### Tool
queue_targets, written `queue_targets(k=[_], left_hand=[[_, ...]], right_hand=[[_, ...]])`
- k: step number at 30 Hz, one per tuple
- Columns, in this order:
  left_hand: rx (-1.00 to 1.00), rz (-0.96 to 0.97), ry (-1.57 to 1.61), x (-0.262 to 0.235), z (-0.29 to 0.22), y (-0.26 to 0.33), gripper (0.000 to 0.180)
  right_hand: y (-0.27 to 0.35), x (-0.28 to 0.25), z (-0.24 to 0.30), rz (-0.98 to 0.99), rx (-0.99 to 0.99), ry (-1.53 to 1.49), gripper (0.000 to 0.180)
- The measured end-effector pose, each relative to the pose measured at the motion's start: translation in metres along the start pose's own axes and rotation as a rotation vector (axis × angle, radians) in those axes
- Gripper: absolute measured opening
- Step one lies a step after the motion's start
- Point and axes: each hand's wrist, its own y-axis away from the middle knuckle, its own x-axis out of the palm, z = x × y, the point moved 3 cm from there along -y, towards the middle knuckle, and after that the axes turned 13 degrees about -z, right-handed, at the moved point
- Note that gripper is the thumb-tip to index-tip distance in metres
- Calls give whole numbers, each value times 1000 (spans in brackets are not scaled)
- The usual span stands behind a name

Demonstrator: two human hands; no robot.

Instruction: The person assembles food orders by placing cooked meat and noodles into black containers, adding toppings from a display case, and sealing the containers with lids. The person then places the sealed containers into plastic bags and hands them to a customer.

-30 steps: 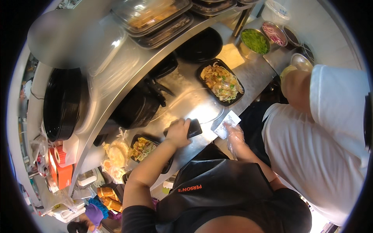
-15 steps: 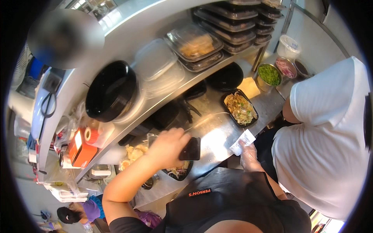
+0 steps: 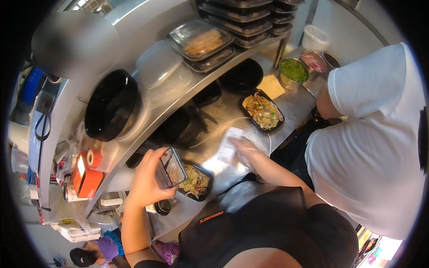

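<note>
My left hand (image 3: pixel 147 178) is closed around a smartphone (image 3: pixel 171 168), its lit screen showing a picture I cannot make out in detail. Just beside the phone stands a black tray of shredded salad-like food (image 3: pixel 196 182), partly covered by the hand and phone. A white printed paper slip (image 3: pixel 229 145), blurred by motion, is pinched in my right hand (image 3: pixel 246 154) over the steel counter. Clear plastic, like a thin glove, covers part of that hand. Farther back, another black tray of mixed food with green bits (image 3: pixel 262 111) rests on the counter.
A co-worker in a white shirt (image 3: pixel 366 147) stands close on the right. Metal tubs of chopped greens (image 3: pixel 294 71) and pink slices (image 3: pixel 313 61) sit at the back right. Above the counter, a shelf carries black bowls (image 3: pixel 111 105), clear lids (image 3: pixel 163 62) and stacked lidded containers (image 3: pixel 243 22).
My left hand has turned the phone so its screen shows, and shifted left. My right hand has brought the paper slip leftward over the counter. The whole view has shifted slightly.
</note>
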Motion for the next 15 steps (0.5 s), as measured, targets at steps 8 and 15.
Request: queue_targets(k=[8,15], left_hand=[[-134,-26,-60,33,29,50,74],[-30,-86,-222,32,44,48,73]], right_hand=[[9,-81,-76,-1079,-448,623,70],[-14,-82,-147,-711,-474,-45,40]])
